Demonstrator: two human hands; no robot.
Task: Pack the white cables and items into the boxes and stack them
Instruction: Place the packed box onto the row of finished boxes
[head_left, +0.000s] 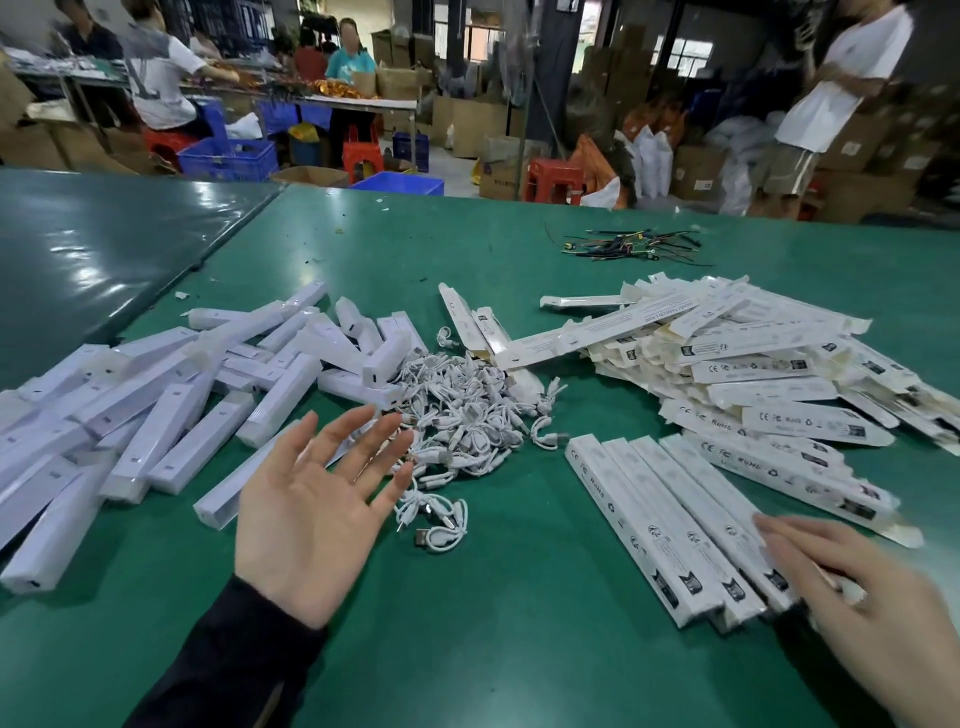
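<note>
Item one: my left hand (306, 514), palm up, fingers spread and straight, holding nothing. It hovers over the green table (519, 649) just short of the white cables (467, 415); I judge it placed to take the next cable or item.

Item two: my right hand (872, 597), blurred, fingers laid flat on the near ends of the packed boxes (670, 525). No curl around any box is visible. I read this as squaring the row so it can be stacked.

Item three: packed boxes, a row side by side, slanting toward me, printed faces up, touching one another.

Item four: white cables, a tangled heap at table centre, with a few strays (436, 525) lying nearer me, apart from the heap.

Item five: white items (156, 415), long bars in clear sleeves, piled loosely on the left, some overlapping the cable heap's edge.

Item six: flat unfolded boxes (753, 353), a spread pile on the right, behind the packed row.

Item seven: dark wire offcuts (634, 247), far side, well apart from the work.

Obstruction: the cables are knotted together, so lifting one may drag others. A bar lies partly under my left hand. Beyond the table, people, blue crates (228, 156) and cartons, all clear of my reach.
</note>
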